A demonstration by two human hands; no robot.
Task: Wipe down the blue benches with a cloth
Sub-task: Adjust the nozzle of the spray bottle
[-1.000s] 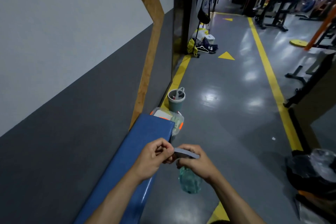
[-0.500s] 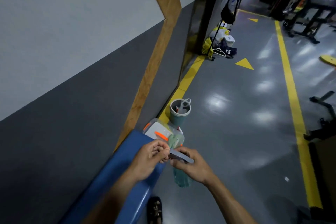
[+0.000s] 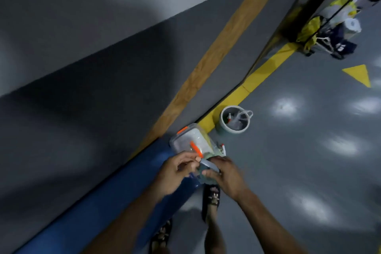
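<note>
Head view, and I am looking steeply down, with motion blur over most of the picture. My left hand (image 3: 177, 168) and right hand (image 3: 225, 173) meet just above the near end of the blue bench (image 3: 115, 196), which runs along the grey wall (image 3: 86, 80) toward the lower left. Between them I hold a small grey-blue cloth (image 3: 207, 166): the left fingers (image 3: 192, 160) curl in and pinch its left edge, while the right hand curls around its other side together with a pale green bottle (image 3: 208, 180) that hangs below the palm. So the cloth sits right at my fingertips, above the bench end and not touching the blue pad. Just beyond my hands a clear plastic box with orange clips (image 3: 190, 140) rests at the bench end. A grey bucket (image 3: 235, 122) stands on the floor near it, beside the yellow line (image 3: 259, 77). My sandalled feet (image 3: 212, 196) show below my hands.
</note>
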